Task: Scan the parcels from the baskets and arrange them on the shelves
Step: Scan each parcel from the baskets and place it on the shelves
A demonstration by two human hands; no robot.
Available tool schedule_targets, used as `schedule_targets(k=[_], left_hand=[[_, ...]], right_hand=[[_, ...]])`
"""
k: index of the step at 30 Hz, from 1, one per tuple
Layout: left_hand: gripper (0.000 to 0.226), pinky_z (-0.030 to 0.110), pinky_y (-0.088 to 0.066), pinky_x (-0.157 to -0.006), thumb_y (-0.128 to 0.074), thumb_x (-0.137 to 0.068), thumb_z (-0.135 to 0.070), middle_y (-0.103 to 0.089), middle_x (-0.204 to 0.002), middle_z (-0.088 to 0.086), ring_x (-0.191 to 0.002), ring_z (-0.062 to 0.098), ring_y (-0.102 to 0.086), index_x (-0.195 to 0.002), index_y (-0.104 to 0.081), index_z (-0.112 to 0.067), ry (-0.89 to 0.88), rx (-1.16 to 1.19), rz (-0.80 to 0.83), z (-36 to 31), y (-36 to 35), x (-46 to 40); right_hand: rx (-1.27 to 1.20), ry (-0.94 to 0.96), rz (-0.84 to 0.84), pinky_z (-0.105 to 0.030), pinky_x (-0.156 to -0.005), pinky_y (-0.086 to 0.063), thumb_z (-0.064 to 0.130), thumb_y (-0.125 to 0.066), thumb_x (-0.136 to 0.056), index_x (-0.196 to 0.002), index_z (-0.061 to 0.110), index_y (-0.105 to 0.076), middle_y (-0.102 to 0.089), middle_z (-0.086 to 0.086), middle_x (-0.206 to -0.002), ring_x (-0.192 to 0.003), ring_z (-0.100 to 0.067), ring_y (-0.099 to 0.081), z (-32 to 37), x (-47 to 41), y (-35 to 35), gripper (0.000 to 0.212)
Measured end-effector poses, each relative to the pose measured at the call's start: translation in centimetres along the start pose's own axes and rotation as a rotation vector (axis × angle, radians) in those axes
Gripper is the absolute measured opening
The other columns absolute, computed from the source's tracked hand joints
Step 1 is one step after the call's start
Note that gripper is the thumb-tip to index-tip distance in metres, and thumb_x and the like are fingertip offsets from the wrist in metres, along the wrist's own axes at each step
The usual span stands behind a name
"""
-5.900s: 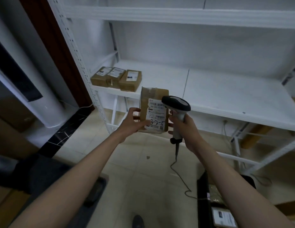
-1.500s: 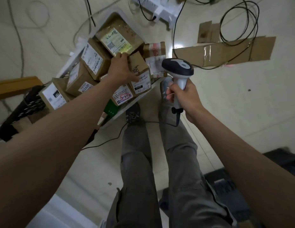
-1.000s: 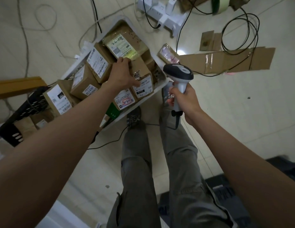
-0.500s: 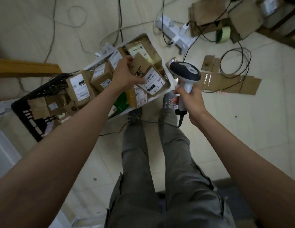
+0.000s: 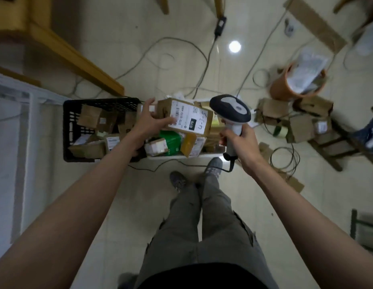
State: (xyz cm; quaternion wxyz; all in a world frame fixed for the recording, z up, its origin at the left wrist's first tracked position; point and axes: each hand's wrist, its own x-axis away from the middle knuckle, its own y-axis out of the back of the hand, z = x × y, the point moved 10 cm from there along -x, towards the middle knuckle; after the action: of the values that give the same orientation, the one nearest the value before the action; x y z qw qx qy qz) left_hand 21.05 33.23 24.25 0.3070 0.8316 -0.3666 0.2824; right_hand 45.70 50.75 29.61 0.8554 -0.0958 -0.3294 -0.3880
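Parcel (image 5: 186,117) lifted clear of the baskets (image 5: 102,130) since earlier, left hand (image 5: 149,122) gripping its 9 o'clock end, long axis toward 3 o'clock where right hand (image 5: 238,140) grips scanner (image 5: 230,110).

This looks like a small parcel depot or stockroom rather than a home. A black crate (image 5: 102,105) and a white basket (image 5: 171,157) on the tiled floor (image 5: 264,215) are full of labelled cardboard parcels (image 5: 89,116), and a corded barcode scanner (image 5: 231,111) is in use over them. More boxes (image 5: 300,128), flattened cardboard (image 5: 316,30), loose cables (image 5: 181,44), an orange bin (image 5: 285,86) and a white metal shelf frame (image 5: 31,113) crowd the floor around.
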Motion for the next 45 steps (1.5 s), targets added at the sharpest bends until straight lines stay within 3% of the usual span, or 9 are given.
schedule_targets(k=[6,9,16,24,30,35,39,42,45], left_hand=[[0.083,0.03,-0.053,-0.073,-0.09,-0.048,-0.058,-0.065,-0.117,-0.003,-0.103,0.015,-0.067,-0.12,-0.054,-0.036,-0.058,0.082,-0.097,-2.7,9.5,5.8],[0.076,0.027,-0.053,-0.07,-0.087,-0.051,-0.061,-0.068,-0.113,-0.003,-0.099,0.012,-0.069,-0.118,-0.061,-0.038,-0.117,0.125,-0.128,-4.2,13.1,8.8],[0.05,0.035,-0.06,-0.081,-0.079,-0.082,-0.046,-0.066,-0.117,0.001,-0.105,0.018,-0.069,-0.126,-0.059,-0.032,-0.206,0.186,-0.174,-5.0,16.5,13.7],[0.055,0.016,-0.056,-0.061,-0.079,-0.083,-0.042,-0.062,-0.117,0.003,-0.1,0.016,-0.068,-0.132,-0.056,-0.029,-0.217,0.227,-0.25,-5.3,16.7,16.6],[0.064,0.023,-0.056,-0.065,-0.08,-0.078,-0.054,-0.067,-0.118,0.002,-0.103,0.02,-0.069,-0.133,-0.056,-0.032,-0.226,0.191,-0.323,-5.4,16.8,17.6],[0.079,0.046,-0.06,-0.087,-0.082,-0.065,-0.063,-0.062,-0.126,0.006,-0.111,0.028,-0.065,-0.133,-0.057,-0.033,-0.214,0.234,-0.408,-4.8,18.4,19.9],[0.063,0.044,-0.058,-0.087,-0.083,-0.071,-0.058,-0.064,-0.121,0.0,-0.11,0.023,-0.064,-0.127,-0.061,-0.039,-0.21,0.271,-0.5,-3.9,20.6,23.5],[0.071,0.045,-0.055,-0.092,-0.087,-0.065,-0.056,-0.069,-0.121,0.003,-0.112,0.023,-0.065,-0.126,-0.062,-0.031,-0.201,0.319,-0.565,-2.8,22.0,26.9],[0.082,0.027,-0.053,-0.071,-0.09,-0.055,-0.057,-0.074,-0.109,-0.001,-0.101,0.017,-0.068,-0.125,-0.059,-0.029,-0.183,0.39,-0.598,-1.9,22.7,30.3]], right_hand=[[0.227,0.206,0.172,-0.025,-0.057,-0.051,0.014,-0.069,-0.089,-0.107,0.011,-0.066,-0.07,0.002,-0.081,-0.068,-0.01,-0.066,7.4,5.5,-6.0,0.019],[0.352,0.31,0.244,-0.042,-0.064,-0.054,0.012,-0.069,-0.091,-0.097,0.01,-0.066,-0.07,-0.007,-0.081,-0.076,-0.027,-0.068,10.1,8.2,-9.0,0.007],[0.497,0.526,0.385,-0.018,-0.062,-0.046,0.019,-0.067,-0.096,-0.118,0.015,-0.06,-0.065,0.01,-0.089,-0.07,0.0,-0.059,15.1,12.9,-12.8,0.023],[0.672,0.676,0.531,-0.045,-0.083,-0.056,0.015,-0.064,-0.098,-0.129,0.006,-0.058,-0.067,-0.008,-0.112,-0.094,-0.022,-0.065,18.5,15.7,-13.2,0.033],[0.732,0.656,0.585,-0.048,-0.076,-0.055,0.015,-0.063,-0.097,-0.116,0.006,-0.06,-0.065,-0.003,-0.09,-0.079,-0.02,-0.063,19.0,15.3,-12.5,0.021],[0.748,0.581,0.575,-0.046,-0.075,-0.055,0.02,-0.065,-0.096,-0.116,0.011,-0.059,-0.066,-0.002,-0.088,-0.08,-0.025,-0.065,19.6,13.5,-12.4,0.023],[0.639,0.517,0.571,-0.045,-0.069,-0.057,0.019,-0.072,-0.092,-0.12,0.012,-0.058,-0.067,-0.008,-0.091,-0.072,-0.02,-0.063,21.2,12.5,-14.3,0.032],[0.539,0.465,0.604,-0.029,-0.056,-0.053,0.015,-0.077,-0.087,-0.11,0.006,-0.062,-0.065,-0.007,-0.073,-0.056,-0.015,-0.059,22.3,12.6,-17.0,0.029],[0.42,0.365,0.76,-0.033,-0.069,-0.057,0.006,-0.072,-0.088,-0.106,0.001,-0.064,-0.069,-0.01,-0.075,-0.064,-0.019,-0.063,22.5,14.4,-21.1,0.019]])
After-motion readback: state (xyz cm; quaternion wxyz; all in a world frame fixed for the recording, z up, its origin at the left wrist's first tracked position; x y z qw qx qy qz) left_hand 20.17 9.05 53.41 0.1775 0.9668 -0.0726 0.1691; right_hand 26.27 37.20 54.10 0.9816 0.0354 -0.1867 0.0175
